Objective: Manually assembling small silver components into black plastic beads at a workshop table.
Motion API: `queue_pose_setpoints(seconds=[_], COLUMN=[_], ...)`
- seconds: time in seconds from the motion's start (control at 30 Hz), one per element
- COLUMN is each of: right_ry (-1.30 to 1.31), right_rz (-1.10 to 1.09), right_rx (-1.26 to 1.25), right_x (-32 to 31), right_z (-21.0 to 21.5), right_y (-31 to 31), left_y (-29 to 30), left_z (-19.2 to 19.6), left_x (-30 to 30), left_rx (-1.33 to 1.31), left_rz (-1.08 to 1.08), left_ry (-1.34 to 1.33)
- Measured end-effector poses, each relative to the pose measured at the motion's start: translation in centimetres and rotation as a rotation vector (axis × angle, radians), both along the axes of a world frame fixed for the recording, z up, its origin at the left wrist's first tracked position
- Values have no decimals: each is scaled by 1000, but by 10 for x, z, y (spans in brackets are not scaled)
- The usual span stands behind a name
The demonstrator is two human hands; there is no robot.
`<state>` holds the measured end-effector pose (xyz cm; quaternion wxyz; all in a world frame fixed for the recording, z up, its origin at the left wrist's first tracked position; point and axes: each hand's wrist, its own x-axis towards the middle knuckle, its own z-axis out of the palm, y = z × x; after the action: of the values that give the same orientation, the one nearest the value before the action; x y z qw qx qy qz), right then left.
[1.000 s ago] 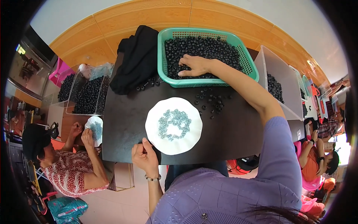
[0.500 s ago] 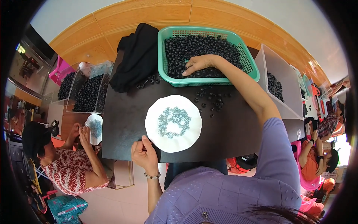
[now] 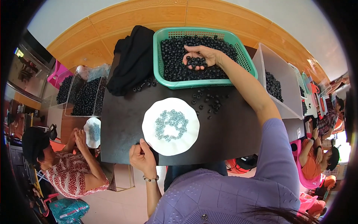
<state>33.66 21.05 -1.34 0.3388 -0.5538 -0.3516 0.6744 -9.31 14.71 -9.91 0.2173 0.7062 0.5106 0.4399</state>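
Note:
My right hand (image 3: 202,59) is turned palm up over a green plastic basket (image 3: 156,71), its fingers curled around a small heap of black beads (image 3: 197,62). More round black beads (image 3: 179,71) with holes fill the basket beneath it. Below the basket lies a white plate with a wavy rim (image 3: 191,140), strewn with tiny greyish-blue pieces (image 3: 167,123). My left hand (image 3: 144,156) rests by the plate's lower left edge, its fingers curled and thumb up against the forefinger. Whatever it may be pinching is too small to make out.
A black cloth (image 3: 132,61) lies left of the basket; loose beads (image 3: 210,104) dot the dark table (image 3: 231,130). Clear bins (image 3: 274,84) of beads flank it. At the left a person (image 3: 71,164) handles pieces over another white plate (image 3: 93,141); other people (image 3: 313,160) sit at the right.
My right hand has turned from palm down in the beads to palm up, now with several beads in it. My left hand stays by the plate.

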Motion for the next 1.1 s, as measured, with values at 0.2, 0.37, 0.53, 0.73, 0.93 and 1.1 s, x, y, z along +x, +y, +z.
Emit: queue_pose_setpoints(seconds=[0.2,0.37,0.53,0.73,0.93,1.1], right_ry=[-6,-159,-410,-993,-1743,-1602], right_rz=[-2,-13,-51,56,328,474], right_rx=[43,134,182,501,848,586], right_x=[-3,1,6,10,-26,-40], right_z=[-4,-8,-4,-19,-20,-6], right_y=[5,5,9,11,10,3], left_y=[2,2,1,2,1,3], left_z=[-5,0,4,-2,0,-7], left_x=[-2,3,1,4,4,2], left_rx=[-11,-28,-41,-56,-63,-55], left_rz=[14,17,23,16,23,34], left_ry=[8,16,31,23,37,24])
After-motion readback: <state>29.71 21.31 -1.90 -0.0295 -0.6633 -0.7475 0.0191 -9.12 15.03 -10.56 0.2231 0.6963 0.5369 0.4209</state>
